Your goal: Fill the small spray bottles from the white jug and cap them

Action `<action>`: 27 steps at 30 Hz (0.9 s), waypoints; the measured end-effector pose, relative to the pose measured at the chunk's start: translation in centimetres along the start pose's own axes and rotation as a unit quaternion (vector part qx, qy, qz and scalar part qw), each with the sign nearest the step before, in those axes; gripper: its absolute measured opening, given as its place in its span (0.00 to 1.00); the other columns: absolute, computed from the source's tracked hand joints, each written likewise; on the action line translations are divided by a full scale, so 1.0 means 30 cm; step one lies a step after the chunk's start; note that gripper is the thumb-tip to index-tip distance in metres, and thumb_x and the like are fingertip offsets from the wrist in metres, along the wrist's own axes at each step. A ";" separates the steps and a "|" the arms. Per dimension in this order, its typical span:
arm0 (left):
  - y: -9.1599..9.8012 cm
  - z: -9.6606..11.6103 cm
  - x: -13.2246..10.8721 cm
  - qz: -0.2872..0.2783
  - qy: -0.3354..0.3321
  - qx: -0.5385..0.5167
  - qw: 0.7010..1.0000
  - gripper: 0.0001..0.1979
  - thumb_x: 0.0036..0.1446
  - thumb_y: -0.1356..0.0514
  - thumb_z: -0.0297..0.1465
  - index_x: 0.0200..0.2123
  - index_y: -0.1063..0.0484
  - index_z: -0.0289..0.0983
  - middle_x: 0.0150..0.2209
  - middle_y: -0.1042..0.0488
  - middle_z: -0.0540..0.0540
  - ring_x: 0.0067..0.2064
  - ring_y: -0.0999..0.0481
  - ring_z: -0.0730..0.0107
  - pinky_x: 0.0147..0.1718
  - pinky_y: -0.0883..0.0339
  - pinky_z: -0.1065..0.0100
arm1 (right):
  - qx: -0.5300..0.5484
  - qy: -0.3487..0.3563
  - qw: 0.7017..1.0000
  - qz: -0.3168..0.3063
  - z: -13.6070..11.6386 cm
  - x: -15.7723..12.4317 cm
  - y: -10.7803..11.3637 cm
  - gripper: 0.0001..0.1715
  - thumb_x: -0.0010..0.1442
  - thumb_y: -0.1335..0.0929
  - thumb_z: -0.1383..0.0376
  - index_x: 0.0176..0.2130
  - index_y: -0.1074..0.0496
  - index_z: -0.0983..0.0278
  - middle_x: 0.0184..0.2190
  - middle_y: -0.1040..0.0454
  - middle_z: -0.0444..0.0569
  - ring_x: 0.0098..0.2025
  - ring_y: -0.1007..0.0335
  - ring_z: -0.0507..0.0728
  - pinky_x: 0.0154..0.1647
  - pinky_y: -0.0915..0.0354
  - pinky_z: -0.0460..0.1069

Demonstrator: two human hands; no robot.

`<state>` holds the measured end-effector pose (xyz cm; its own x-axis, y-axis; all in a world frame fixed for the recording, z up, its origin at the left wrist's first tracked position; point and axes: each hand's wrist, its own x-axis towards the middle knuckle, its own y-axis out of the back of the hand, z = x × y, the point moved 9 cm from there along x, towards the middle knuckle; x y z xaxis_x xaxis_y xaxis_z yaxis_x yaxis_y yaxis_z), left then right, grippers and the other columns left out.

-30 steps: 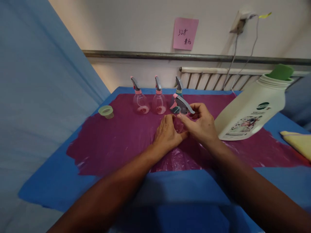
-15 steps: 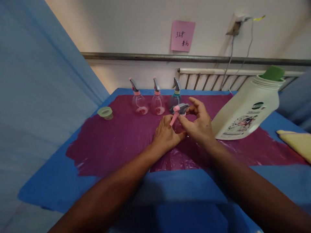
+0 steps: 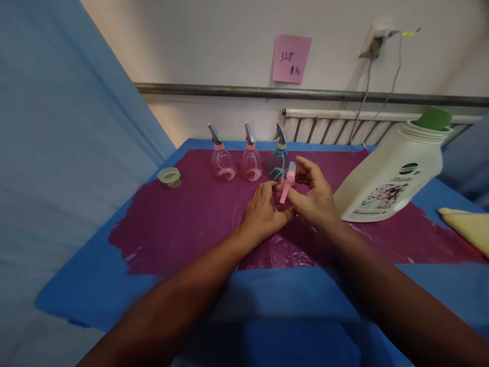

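Purple sheet point(image 3: 183, 219): left hand point(image 3: 263, 209) curls round the pink spray bottle point(image 3: 289, 178), right hand point(image 3: 316, 201) half-closed at its neck, teal bottle point(image 3: 278, 164) on far side. We should brace it, keeping turns square.

Pale wall point(image 3: 191, 41); metal rail point(image 3: 229, 90); blue curtain point(image 3: 57, 127)
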<state>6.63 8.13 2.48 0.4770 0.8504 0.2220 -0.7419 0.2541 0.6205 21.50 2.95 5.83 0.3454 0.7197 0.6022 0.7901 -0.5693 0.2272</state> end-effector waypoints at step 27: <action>-0.004 0.000 -0.009 -0.003 -0.007 0.016 1.000 0.38 0.59 0.24 0.43 0.67 0.34 0.42 0.66 0.24 0.37 0.67 0.22 0.42 0.67 0.28 0.42 | 0.112 0.047 0.988 0.092 -0.131 0.024 0.083 0.31 0.65 0.20 0.58 0.65 0.23 0.53 0.53 0.15 0.47 0.53 0.14 0.60 0.62 0.18 0.62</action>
<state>6.57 7.87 2.34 0.4880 0.8422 0.2292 -0.7236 0.2435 0.6459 21.71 0.50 9.84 0.4531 0.5657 0.6890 0.8146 -0.5767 -0.0622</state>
